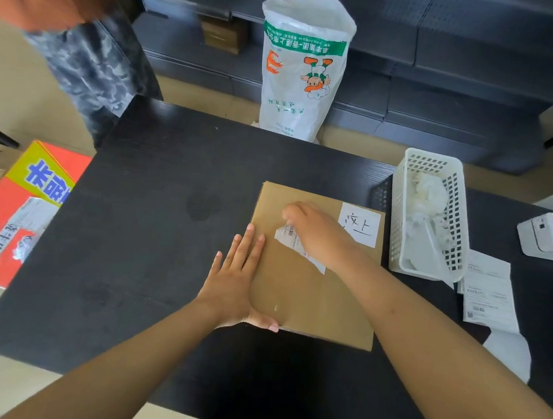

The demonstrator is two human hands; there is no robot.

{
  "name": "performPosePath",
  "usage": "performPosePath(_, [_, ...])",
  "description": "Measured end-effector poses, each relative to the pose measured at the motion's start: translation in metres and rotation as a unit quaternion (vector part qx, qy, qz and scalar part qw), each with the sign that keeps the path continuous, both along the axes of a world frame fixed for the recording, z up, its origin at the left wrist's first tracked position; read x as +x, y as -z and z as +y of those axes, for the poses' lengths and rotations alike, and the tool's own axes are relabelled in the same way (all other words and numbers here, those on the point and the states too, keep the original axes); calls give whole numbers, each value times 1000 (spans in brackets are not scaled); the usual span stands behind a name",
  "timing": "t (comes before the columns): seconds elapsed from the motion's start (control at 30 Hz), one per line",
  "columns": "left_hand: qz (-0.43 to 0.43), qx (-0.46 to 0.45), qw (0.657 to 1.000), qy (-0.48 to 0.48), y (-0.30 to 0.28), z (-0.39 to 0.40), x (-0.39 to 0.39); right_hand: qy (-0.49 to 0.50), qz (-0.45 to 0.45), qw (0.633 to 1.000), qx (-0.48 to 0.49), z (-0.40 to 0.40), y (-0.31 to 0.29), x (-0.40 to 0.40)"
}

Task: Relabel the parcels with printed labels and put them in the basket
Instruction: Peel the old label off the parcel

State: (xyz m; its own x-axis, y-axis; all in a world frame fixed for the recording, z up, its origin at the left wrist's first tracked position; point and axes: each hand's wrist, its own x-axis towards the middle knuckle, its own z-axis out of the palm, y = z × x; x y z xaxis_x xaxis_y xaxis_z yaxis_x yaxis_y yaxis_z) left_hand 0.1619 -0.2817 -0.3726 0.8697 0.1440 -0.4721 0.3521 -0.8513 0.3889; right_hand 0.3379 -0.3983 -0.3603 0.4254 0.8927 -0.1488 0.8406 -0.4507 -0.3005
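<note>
The cardboard parcel (311,282) lies on the black surface (145,229), just beside the white basket (428,223). The left hand (237,284) presses it flat-fingered; the right hand (317,234) pinches its torn label (290,238).

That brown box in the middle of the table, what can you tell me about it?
The cardboard box is a flat, plain brown parcel lying on the black table. A white square sticker with handwritten characters sits at its far right corner; a torn white barcode label is near the middle. The left hand presses flat on its left edge, while the right hand works at the torn label.
</note>
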Motion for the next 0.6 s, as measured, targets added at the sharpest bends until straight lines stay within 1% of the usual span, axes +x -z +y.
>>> performPosePath(0.07, [-1,-8,1000,-4,-1,0,0,7,-1,1000,-2,3,-1,-3])
performPosePath(0.13, [-2,-11,1000,-4,-1,0,-1,27,-6,999,16,3,-2,-5])
performPosePath(0.3, [0,-12,1000,-2,-1,0,0,29,-57,997,46,2,0,-11])
performPosePath(0.37, [0,-14,1000,-3,-2,0,0,22,-80,997,-4,4,-1,-11])
performPosePath(0.43, [1,-14,1000,-3,-2,0,0,-9,-123,992,-40,7,-8,-14])
performPosePath(0.5, [4,-12,1000,-4,-2,0,0,-21,-162,986,-17,4,-7,-14])
performPosePath(0.53, [5,-12,1000,-5,-2,0,0,-20,-167,986,-2,2,-8,-14])
performPosePath(0.6, [7,-12,1000,-7,-1,0,0,-22,-150,988,34,-4,-6,-14])
